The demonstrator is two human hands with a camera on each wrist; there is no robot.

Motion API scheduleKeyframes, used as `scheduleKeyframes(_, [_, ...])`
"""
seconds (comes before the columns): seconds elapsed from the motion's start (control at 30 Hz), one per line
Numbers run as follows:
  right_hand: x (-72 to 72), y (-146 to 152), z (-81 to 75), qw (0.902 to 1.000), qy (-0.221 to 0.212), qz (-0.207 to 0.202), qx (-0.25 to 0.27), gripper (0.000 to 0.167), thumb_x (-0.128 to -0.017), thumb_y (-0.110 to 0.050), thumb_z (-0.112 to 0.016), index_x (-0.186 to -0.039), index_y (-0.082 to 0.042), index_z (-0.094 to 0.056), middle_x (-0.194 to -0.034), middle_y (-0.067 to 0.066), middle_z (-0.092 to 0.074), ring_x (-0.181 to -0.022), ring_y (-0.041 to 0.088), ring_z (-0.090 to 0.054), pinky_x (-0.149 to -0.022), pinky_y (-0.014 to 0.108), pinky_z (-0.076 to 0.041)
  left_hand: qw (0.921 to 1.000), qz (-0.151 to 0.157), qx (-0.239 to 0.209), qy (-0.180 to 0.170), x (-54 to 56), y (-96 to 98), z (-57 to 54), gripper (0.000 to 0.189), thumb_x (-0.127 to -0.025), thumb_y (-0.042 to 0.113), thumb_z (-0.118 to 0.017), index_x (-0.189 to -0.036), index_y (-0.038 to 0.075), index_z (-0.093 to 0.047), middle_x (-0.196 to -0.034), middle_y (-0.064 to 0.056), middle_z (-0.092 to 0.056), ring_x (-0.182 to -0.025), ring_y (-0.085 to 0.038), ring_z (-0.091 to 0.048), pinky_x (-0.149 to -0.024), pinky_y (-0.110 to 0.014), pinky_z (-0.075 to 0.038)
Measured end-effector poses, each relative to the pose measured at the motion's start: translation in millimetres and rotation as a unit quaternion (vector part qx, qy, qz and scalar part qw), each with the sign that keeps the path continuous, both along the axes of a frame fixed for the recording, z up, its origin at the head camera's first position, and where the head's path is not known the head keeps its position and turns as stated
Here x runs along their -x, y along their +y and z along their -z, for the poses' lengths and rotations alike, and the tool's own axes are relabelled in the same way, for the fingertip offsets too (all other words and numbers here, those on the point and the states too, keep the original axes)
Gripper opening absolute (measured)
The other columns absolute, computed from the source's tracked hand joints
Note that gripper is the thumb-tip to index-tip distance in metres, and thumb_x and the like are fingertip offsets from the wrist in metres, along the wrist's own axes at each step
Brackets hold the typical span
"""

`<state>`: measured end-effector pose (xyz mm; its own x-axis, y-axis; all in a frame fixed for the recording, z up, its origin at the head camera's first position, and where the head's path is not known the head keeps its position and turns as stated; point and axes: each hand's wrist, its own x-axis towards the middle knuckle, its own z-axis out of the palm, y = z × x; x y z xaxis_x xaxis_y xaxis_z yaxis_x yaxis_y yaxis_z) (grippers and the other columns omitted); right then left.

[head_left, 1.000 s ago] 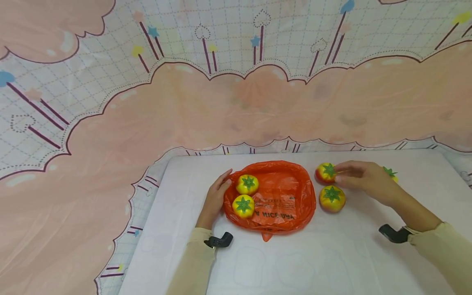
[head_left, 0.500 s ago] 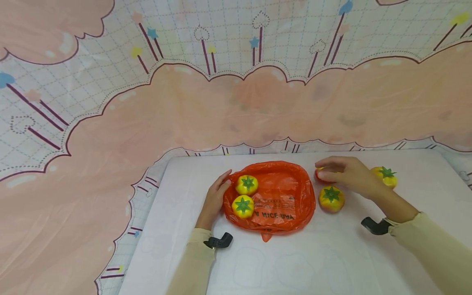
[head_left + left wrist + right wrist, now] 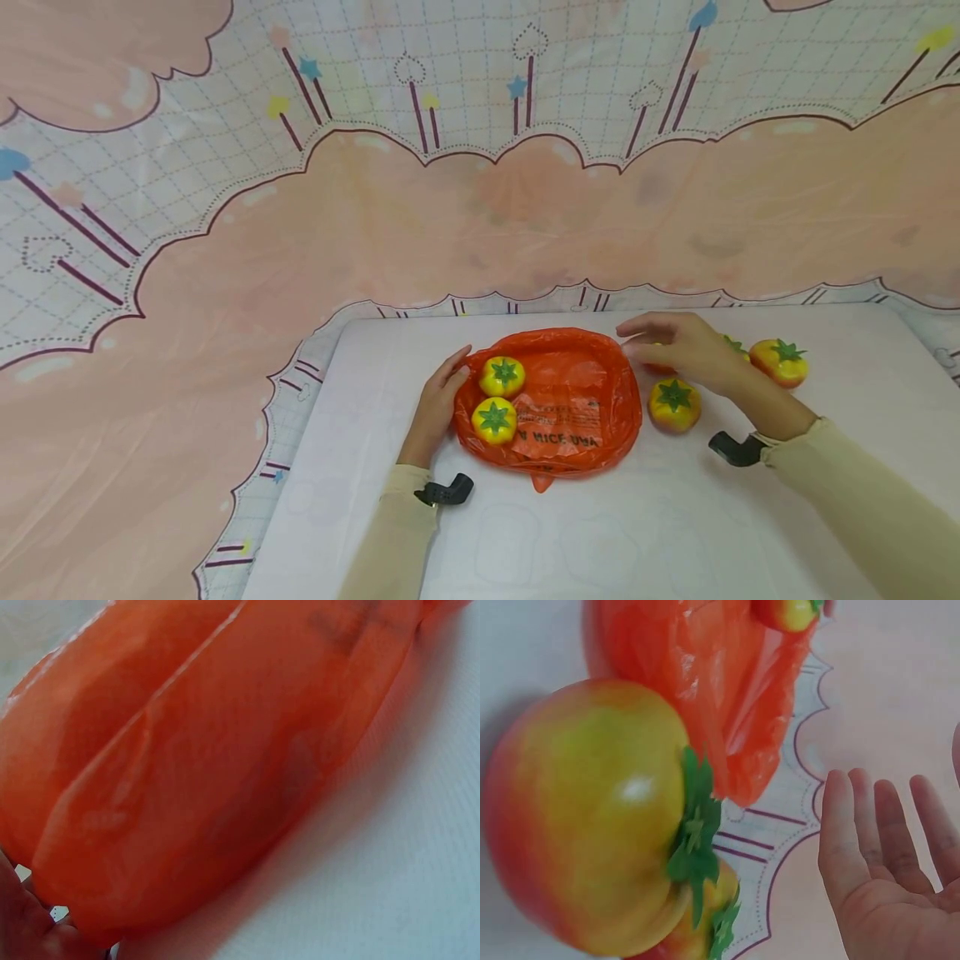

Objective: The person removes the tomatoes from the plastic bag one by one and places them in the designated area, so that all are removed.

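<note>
An opened red plastic bag (image 3: 573, 375) lies in the middle of the table, its rim spread. Two yellow toy tomatoes (image 3: 503, 377) with green star-shaped tops sit at the bag's left side. My left hand (image 3: 433, 408) rests against the bag's left edge with fingers extended. Just right of the bag, my right hand (image 3: 693, 350) hovers, fingers stretched and holding nothing in the right wrist view. Beneath it a red-yellow toy tomato (image 3: 660, 358) is mostly hidden. Nearer the front stands another toy tomato (image 3: 675, 406), large in the right wrist view.
Behind my right hand, one tomato (image 3: 737, 347) is partly covered. Farther right lies another tomato (image 3: 780, 362). The white tabletop (image 3: 570, 542) meets a patterned pink cloth backdrop (image 3: 525, 225) at its far edge.
My right hand has moved left from beside the back tomato to over it, near the bag's rim. Tomatoes behind the hand have come into view. The left hand and bag stay put.
</note>
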<state>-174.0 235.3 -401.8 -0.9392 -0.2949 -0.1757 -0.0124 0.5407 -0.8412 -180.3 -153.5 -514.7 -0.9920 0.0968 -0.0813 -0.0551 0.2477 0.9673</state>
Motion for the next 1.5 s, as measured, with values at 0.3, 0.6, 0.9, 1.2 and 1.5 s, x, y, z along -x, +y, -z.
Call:
scheduleKeyframes(0.3, [6.7,-13.8,-1.4,0.9998,0.011,-0.014,0.004,0.055,-0.09,-0.048,-0.075,-0.134,-0.017,-0.066,-0.138,0.012,-0.065,-0.125,0.034,-0.064,-0.091,0.048,-0.062,1.0,0.002,-0.003,0.005,0.3,-1.0,2.4,0.051,-0.104,0.046,-0.05,-0.153,0.031,-0.049,-0.16,0.005,-0.045,-0.152,-0.025,-0.037,-0.121,-0.052,-0.035])
scheduleKeyframes(0.6, [14.5,-25.1,-0.4,0.9996,0.011,-0.021,0.013,0.057,-0.089,-0.048,-0.077,-0.134,-0.015,-0.066,-0.135,0.011,-0.067,-0.123,0.032,-0.063,-0.089,0.047,-0.062,1.0,-0.001,0.001,-0.001,-1.1,-0.7,0.8,0.051,-0.104,0.045,-0.05,-0.153,0.031,-0.048,-0.159,0.004,-0.046,-0.152,-0.025,-0.038,-0.12,-0.052,-0.037])
scheduleKeyframes(0.9, [22.5,-39.2,1.2,0.999,0.011,-0.035,0.026,0.051,-0.088,-0.045,-0.079,-0.131,-0.02,-0.068,-0.129,0.009,-0.07,-0.103,0.029,-0.066,-0.079,0.039,-0.063,1.0,0.001,-0.003,-0.007,-0.6,-0.2,-0.2,0.049,-0.105,0.043,-0.05,-0.153,0.032,-0.048,-0.16,0.007,-0.045,-0.152,-0.023,-0.037,-0.12,-0.051,-0.037])
scheduleKeyframes(1.2, [32.1,-55.7,5.6,0.9961,0.021,-0.054,0.066,0.053,-0.087,-0.038,-0.081,-0.131,-0.012,-0.067,-0.135,0.014,-0.066,-0.123,0.028,-0.063,-0.099,0.044,-0.059,0.9999,0.004,-0.014,0.009,0.1,-0.3,0.1,0.049,-0.105,0.04,-0.05,-0.153,0.027,-0.049,-0.157,0.003,-0.049,-0.15,-0.023,-0.04,-0.123,-0.049,-0.034])
scheduleKeyframes(1.5, [37.8,-69.9,9.0,0.9967,0.017,-0.054,0.058,0.053,-0.087,-0.038,-0.081,-0.131,-0.012,-0.068,-0.133,0.011,-0.068,-0.117,0.025,-0.066,-0.096,0.04,-0.06,0.9996,0.012,-0.023,0.012,-0.4,-0.9,0.6,0.049,-0.105,0.04,-0.05,-0.152,0.026,-0.049,-0.157,0.002,-0.048,-0.15,-0.025,-0.04,-0.122,-0.05,-0.035])
